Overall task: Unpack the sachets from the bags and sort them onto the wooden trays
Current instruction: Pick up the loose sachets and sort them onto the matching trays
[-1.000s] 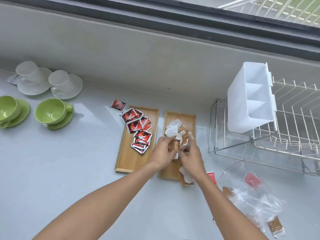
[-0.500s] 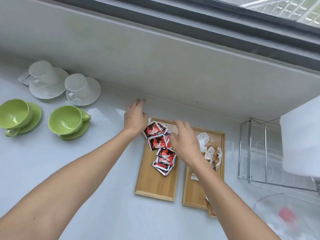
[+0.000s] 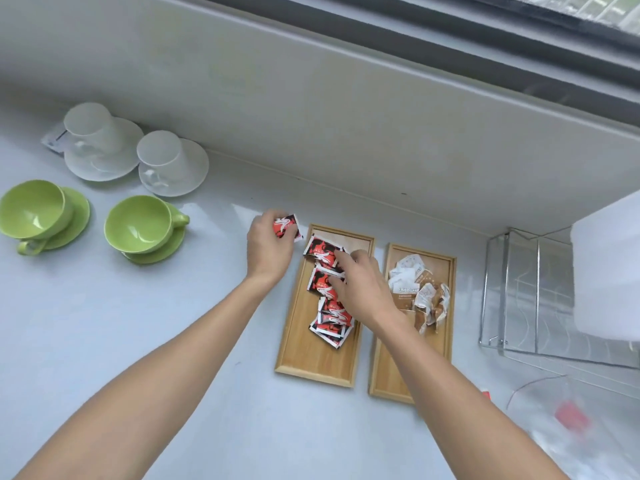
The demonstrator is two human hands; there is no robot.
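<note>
- Left hand (image 3: 268,249) fingers pinch a red sachet (image 3: 286,227) just off the far-left corner of the left tray (image 3: 313,355), apparently a stray being returned to its kind.
- Right hand (image 3: 360,285) fingers, loosely curled, press on the red pile (image 3: 329,289), probably steadying or tidying it; whether they pinch one I cannot tell.
- Left tray holds red sachets only, overlapping along its right side.
- Right tray (image 3: 394,375) holds white and brown sachets (image 3: 419,289), crumpled.
- Clear bag (image 3: 581,427), lower right, contains something red; sorting judged unfinished.
</note>
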